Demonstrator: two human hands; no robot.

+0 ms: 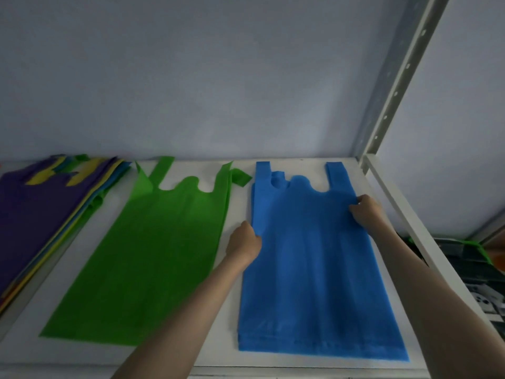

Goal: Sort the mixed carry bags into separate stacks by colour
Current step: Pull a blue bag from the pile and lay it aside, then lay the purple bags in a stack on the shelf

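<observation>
Gripping the blue carry bag (pixel 314 269) at center-right of the frame, left hand (pixel 244 243) curls on its left edge & right hand (pixel 364 210) pinches its upper right, w/ green bags (pixel 153 255) mid-left, mixed stack (pixel 41 214) far left, all on white shelf (pixel 235 187).
</observation>
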